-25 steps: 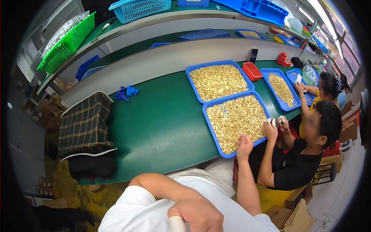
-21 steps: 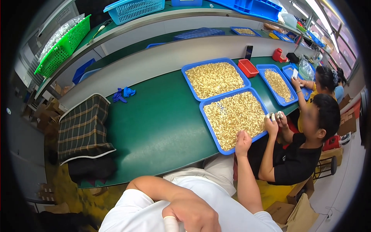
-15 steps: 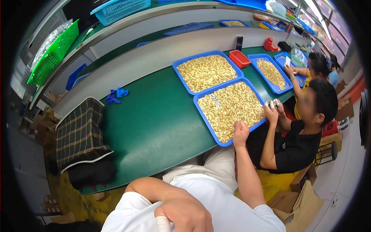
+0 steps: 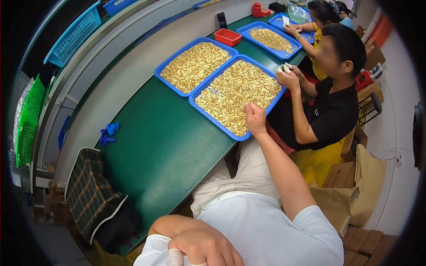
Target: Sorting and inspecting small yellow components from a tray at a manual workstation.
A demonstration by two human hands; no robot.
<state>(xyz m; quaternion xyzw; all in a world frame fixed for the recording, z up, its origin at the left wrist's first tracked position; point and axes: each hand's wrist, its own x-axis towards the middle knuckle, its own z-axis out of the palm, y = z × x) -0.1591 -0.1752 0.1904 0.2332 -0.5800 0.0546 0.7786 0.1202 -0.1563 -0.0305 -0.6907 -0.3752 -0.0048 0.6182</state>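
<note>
My right hand point(image 4: 255, 119) is closed over the near right corner of a blue tray point(image 4: 202, 116). Any item in its curled fingers is too small or too hidden to name. Many small gold-coloured pieces point(image 4: 242, 86) are spread across that tray, the nearest thing to this hand. My left hand point(image 4: 202, 243) is low in front of my white shirt, with its arm bent across me. A white finger cot point(image 4: 176, 257) covers one of its digits. The fingertips are cut off by the lower edge, so its grip cannot be seen.
A second blue tray point(image 4: 171, 83) of gold pieces adjoins the first, beside a red bin point(image 4: 227, 37). At my right sits a person in black point(image 4: 339, 106), wearing white finger cots. Blue gloves point(image 4: 109, 134) and plaid cloth point(image 4: 91, 190) lie leftward on the green table point(image 4: 164, 146).
The whole view has turned, so table and trays appear farther left and higher. My right hand stays closed by the near tray. My left hand remains low before my shirt.
</note>
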